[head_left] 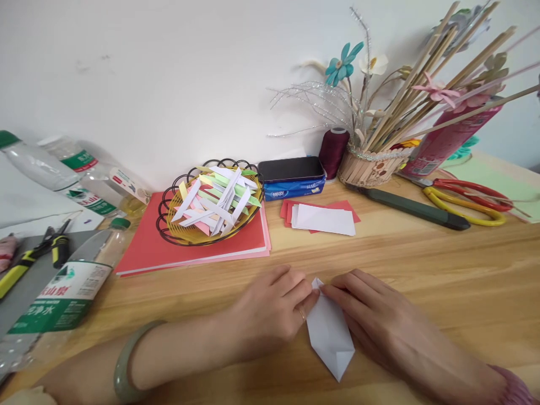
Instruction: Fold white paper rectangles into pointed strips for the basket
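A white sheet of folded paper point(331, 329) lies on the wooden table between my hands, its near and far ends folded to points. My left hand point(282, 304) pinches the far end from the left, thumb and fingers closed on it. From the right, my right hand point(375, 315) presses its thumb and fingers on the same end and along the edge. Beyond them, a small stack of white paper slips point(323, 218) rests on red slips point(350, 209). A yellow wire basket point(181, 232) with a black looped rim holds many folded paper pieces point(221, 197).
Under the basket are red paper sheets point(143, 242). Plastic bottles point(63, 292) and yellow-black pliers point(36, 253) crowd the left. Along the wall stand a blue packet point(293, 188) with a phone on top, dark thread point(334, 149) and a stick-filled holder point(367, 167). A green-handled cutter point(417, 208) and scissors point(468, 197) lie right.
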`<control>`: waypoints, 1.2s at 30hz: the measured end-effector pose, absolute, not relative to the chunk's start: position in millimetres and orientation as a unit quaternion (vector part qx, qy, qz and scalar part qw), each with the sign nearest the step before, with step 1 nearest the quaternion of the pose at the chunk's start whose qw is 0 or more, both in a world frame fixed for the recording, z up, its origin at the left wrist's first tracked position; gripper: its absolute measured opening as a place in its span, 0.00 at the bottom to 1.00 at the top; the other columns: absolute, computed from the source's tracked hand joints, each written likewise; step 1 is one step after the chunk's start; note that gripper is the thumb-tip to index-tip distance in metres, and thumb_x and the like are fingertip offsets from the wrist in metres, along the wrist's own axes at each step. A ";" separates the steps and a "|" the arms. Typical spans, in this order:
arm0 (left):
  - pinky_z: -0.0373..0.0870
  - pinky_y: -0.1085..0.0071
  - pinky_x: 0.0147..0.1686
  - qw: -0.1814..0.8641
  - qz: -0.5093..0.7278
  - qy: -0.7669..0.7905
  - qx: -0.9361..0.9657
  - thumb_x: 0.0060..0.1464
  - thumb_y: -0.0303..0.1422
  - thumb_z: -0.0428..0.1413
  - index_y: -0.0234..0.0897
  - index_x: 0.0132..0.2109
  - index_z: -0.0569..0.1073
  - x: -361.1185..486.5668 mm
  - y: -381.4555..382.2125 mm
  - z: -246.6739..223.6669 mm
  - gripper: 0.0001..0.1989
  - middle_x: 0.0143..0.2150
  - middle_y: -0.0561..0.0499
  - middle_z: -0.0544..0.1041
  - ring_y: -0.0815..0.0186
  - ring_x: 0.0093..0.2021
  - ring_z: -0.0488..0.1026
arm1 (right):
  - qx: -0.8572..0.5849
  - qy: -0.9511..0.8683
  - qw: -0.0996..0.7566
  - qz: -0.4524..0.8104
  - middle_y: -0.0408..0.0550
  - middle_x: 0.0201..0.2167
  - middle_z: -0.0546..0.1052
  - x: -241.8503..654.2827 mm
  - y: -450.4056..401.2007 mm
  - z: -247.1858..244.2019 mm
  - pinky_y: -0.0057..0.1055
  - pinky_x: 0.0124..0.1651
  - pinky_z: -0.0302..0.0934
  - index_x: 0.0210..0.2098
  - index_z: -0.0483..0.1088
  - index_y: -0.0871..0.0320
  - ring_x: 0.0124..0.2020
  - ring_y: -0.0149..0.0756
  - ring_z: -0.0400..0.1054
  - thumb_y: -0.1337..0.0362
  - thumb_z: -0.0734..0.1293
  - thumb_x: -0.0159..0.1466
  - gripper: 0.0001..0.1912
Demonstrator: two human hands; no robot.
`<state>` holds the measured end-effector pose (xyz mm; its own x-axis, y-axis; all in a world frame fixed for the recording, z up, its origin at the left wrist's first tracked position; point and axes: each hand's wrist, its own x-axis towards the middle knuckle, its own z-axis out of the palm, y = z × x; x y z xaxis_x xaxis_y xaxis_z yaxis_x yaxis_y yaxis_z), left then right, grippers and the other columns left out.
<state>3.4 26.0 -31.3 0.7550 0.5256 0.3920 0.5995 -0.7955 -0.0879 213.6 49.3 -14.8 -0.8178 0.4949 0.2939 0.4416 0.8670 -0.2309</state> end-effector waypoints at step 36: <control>0.69 0.69 0.31 0.066 -0.248 -0.402 -0.879 0.59 0.30 0.51 0.30 0.37 0.74 13.4 26.7 -23.8 0.09 0.30 0.47 0.72 0.63 0.35 0.67 | -0.243 -0.953 0.180 -0.017 0.53 0.30 0.70 215.6 45.6 -16.5 0.34 0.31 0.67 0.42 0.68 0.67 0.30 0.37 0.66 0.75 0.48 0.66 0.19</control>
